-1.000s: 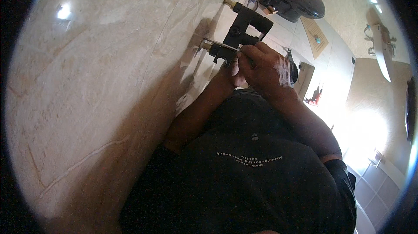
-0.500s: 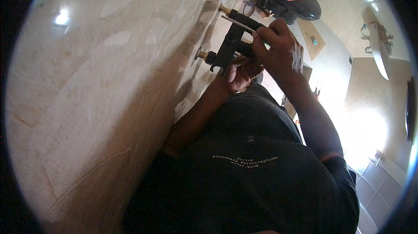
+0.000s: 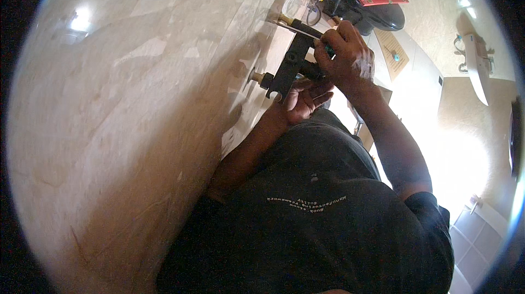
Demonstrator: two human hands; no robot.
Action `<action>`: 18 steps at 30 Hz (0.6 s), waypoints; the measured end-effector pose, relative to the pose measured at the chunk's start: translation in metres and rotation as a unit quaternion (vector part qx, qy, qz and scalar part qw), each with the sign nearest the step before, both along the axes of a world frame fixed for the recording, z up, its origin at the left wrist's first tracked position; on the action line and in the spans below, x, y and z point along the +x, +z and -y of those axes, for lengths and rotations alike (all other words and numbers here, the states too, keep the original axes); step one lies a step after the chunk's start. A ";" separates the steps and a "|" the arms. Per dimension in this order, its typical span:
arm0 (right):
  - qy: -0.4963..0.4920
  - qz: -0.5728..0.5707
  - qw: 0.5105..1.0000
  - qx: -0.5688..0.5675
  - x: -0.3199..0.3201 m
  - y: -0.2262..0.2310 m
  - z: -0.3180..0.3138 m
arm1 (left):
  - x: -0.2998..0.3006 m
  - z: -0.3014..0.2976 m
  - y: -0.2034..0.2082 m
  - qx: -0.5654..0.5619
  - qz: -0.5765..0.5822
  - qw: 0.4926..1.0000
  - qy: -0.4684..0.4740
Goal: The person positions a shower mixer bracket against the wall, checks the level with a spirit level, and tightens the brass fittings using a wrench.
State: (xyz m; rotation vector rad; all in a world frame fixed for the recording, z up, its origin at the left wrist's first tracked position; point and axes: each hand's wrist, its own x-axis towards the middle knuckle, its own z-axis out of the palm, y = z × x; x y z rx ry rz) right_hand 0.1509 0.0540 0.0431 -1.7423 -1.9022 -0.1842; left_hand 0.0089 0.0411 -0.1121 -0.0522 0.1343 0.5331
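A black mixer tap [image 3: 287, 72] stands out from the pale stone wall on two brass fittings: an upper brass fitting [image 3: 285, 19] and a lower brass fitting [image 3: 256, 77]. My right hand [image 3: 347, 56] is closed round a screwdriver [image 3: 306, 32] with a thin pale shaft. Its shaft runs alongside the tap's upper arm, and its tip lies near the upper brass fitting. Below the tap's body, my left hand [image 3: 302, 105] is turned palm up. The thumb and some fingers reach up to the tap's lower stub; their tips are partly hidden.
The stone wall [image 3: 136, 102] fills the left side. Beyond my hands sits a glossy black basin-like fixture [image 3: 383, 15] with a red spirit level [image 3: 384, 0] across it. A brown board [image 3: 391, 50] is at its right. A white washbasin [image 3: 474, 67] hangs far right.
The view has shifted slightly, so the tap sits a little lower. My right hand has turned a little around the screwdriver. My left hand stays beneath the tap.
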 end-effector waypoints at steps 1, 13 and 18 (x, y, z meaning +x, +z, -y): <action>0.000 0.000 1.000 0.000 -0.001 0.000 0.000 | 0.000 0.000 0.001 0.000 0.000 1.000 0.000; 0.003 -0.031 0.999 -0.020 -0.004 0.006 0.003 | -0.004 -0.002 0.009 -0.017 -0.016 1.000 -0.016; -0.008 -0.036 0.999 -0.026 -0.006 0.007 0.004 | -0.003 -0.001 0.018 -0.008 -0.031 0.999 -0.006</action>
